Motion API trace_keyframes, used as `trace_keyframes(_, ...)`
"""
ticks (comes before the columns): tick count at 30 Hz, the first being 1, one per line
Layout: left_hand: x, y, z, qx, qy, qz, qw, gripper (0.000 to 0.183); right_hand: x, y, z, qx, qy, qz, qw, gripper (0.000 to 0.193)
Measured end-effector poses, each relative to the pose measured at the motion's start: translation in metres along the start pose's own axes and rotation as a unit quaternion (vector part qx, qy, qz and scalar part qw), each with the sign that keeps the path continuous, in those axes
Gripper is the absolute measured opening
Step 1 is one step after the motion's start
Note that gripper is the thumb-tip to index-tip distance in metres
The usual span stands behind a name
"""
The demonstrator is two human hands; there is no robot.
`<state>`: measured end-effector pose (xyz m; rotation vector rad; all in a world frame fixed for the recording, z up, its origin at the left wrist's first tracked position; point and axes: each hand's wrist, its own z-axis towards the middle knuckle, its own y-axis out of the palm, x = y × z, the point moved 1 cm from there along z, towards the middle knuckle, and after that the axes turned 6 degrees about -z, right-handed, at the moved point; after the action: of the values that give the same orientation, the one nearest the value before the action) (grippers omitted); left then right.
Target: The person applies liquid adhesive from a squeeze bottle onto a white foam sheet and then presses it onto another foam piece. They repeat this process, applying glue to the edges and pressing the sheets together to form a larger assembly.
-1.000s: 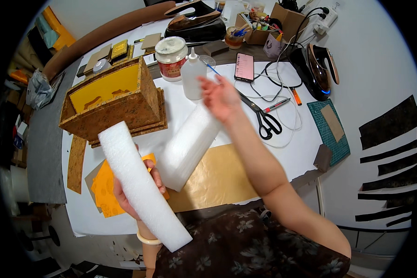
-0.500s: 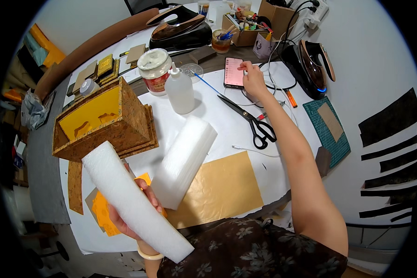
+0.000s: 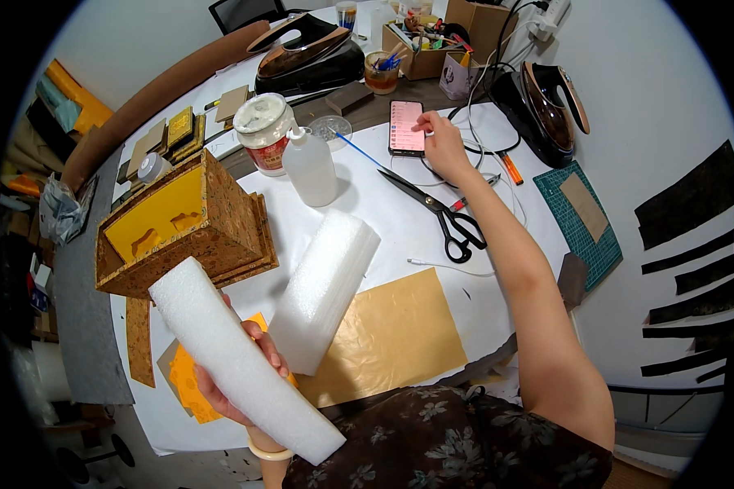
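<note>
My left hand grips a long white foam strip, slightly curved and tilted above the table's near left part. A second white foam block lies on the table just to its right, partly over a tan sheet. At the far right, my right hand reaches over a phone with a lit pinkish screen. Its fingertips are at the screen's right side, and the hand grasps nothing. Left of the foam stands a cork-patterned box with a yellow inside.
Black scissors lie under my right forearm's left side, by a white cable. A squeeze bottle and a white-lidded jar stand behind the foam. Irons are at the back and right. A green cutting mat lies right.
The view has shifted slightly. My right fingers have moved a little over the phone, whose screen shows a changed list. My left hand keeps the foam strip in nearly the same pose.
</note>
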<state>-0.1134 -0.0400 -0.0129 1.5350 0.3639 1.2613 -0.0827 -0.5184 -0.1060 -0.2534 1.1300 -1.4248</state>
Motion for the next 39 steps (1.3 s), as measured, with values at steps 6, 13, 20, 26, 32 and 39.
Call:
trace_keyframes(6,0.0,-0.003,0.0,-0.006,0.002,-0.011,1.0,0.084,-0.008,-0.006,-0.02,-0.032,-0.091,-0.029,0.995,0.034)
trace_keyframes(13,-0.002,0.006,0.0,0.039,0.017,-0.01,0.999,0.084,-0.004,0.011,-0.009,0.006,0.031,-0.053,0.998,0.039)
trace_keyframes(20,-0.001,-0.001,-0.001,-0.001,0.007,-0.033,0.999,0.084,-0.042,0.042,0.036,-0.117,0.331,-0.208,0.913,0.108)
trace_keyframes(26,0.008,-0.003,-0.006,0.002,0.024,-0.052,0.998,0.084,-0.03,0.041,0.044,-0.111,0.406,-0.184,0.888,0.101)
trace_keyframes(32,0.012,-0.006,-0.012,0.021,0.017,-0.059,0.998,0.084,0.009,0.02,0.035,-0.081,0.367,-0.196,0.906,0.096)
trace_keyframes(39,0.018,-0.012,-0.021,0.026,0.027,-0.075,0.997,0.079,0.019,-0.015,0.031,-0.122,0.332,-0.287,0.89,0.098)
